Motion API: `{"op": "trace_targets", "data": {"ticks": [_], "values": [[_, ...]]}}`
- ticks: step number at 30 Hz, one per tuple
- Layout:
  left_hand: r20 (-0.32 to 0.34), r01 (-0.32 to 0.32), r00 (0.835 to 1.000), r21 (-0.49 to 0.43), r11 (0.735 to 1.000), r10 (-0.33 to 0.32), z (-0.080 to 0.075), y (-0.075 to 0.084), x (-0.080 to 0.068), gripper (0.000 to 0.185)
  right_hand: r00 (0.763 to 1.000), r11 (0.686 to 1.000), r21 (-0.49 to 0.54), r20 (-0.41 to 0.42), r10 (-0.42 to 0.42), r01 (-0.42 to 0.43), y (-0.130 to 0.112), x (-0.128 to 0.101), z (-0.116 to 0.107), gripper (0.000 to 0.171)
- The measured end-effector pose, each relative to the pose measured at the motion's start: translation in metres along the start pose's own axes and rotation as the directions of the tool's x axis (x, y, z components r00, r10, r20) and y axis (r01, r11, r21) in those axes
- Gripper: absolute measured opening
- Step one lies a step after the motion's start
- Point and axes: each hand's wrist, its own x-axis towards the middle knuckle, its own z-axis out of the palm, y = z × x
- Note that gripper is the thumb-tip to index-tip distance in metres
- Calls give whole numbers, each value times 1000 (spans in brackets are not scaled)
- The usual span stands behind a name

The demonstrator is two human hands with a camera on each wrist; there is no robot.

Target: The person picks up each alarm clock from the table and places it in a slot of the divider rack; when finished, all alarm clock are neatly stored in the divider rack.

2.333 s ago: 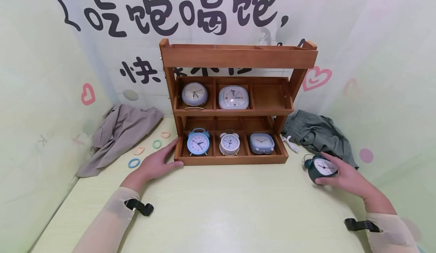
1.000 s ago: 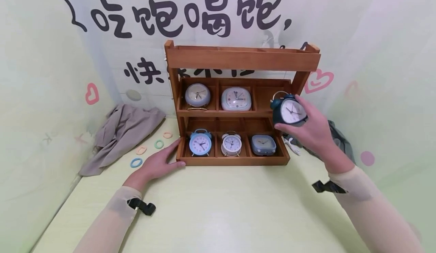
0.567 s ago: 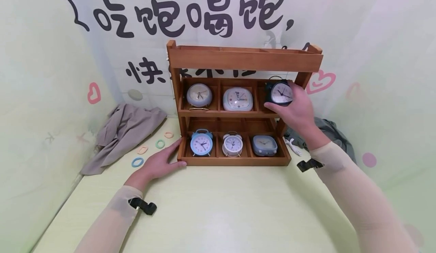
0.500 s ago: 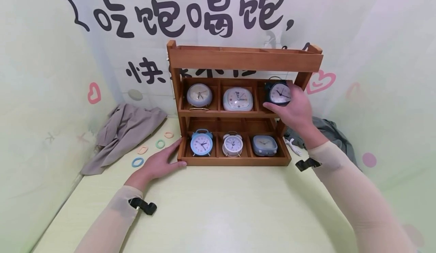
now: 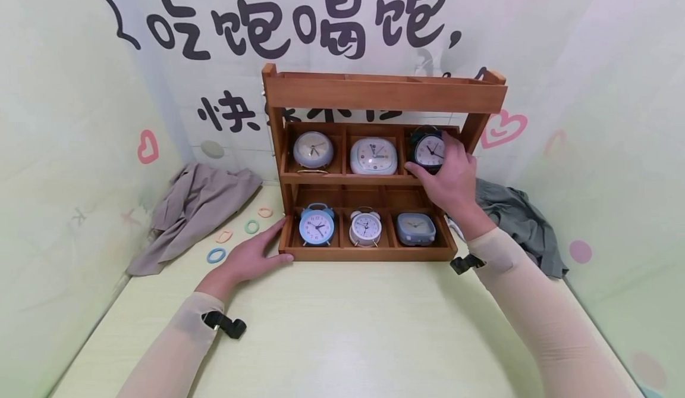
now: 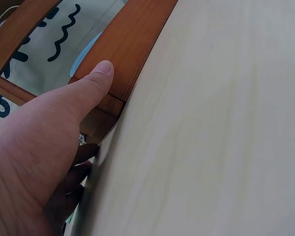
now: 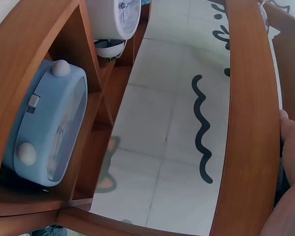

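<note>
My right hand (image 5: 453, 179) holds a dark green twin-bell alarm clock (image 5: 429, 150) by its side and lower edge. The clock is inside the right compartment of the middle tier of a brown wooden shelf (image 5: 369, 254). In the right wrist view, the hand (image 7: 292, 162) is partly cut off and its clock is mostly hidden behind the tier's front board (image 7: 250, 123). My left hand (image 5: 248, 258) grips the shelf's lower left corner. In the left wrist view its thumb (image 6: 96, 81) lies on the front board, with the fingers by the side.
Beside the green clock are a round clock (image 5: 313, 150) and a rounded-square clock (image 5: 373, 156). Below stand a blue twin-bell clock (image 5: 316, 225), a white one (image 5: 365, 229) and a blue-grey clock (image 5: 415, 229). Coloured rings (image 5: 216, 255) and cloths (image 5: 198, 213) flank the shelf.
My right hand has lifted the green clock from the table at right, carried it up and left, and brought it into the middle tier's right compartment. The left hand stays at the shelf corner.
</note>
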Motion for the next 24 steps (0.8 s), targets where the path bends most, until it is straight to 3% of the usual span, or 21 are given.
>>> {"op": "trace_targets", "data": {"ticks": [7, 13, 18, 24], "values": [[-9, -1, 1000, 13, 1000, 1, 0, -4, 1, 107, 997, 998, -10, 51, 65, -64, -7, 2, 0, 106], [-14, -13, 1000, 8, 1000, 13, 1, -4, 1, 106, 998, 998, 8, 27, 63, -63, -3, -4, 0, 109], [-6, -11, 1000, 11, 1000, 11, 1, -2, 1, 107, 998, 995, 95, -57, -19, 25, 8, -20, 0, 104], [2, -9, 1000, 6, 1000, 9, -1, 1, 3, 108, 976, 978, 128, -167, -142, 164, 32, -54, -2, 101]]}}
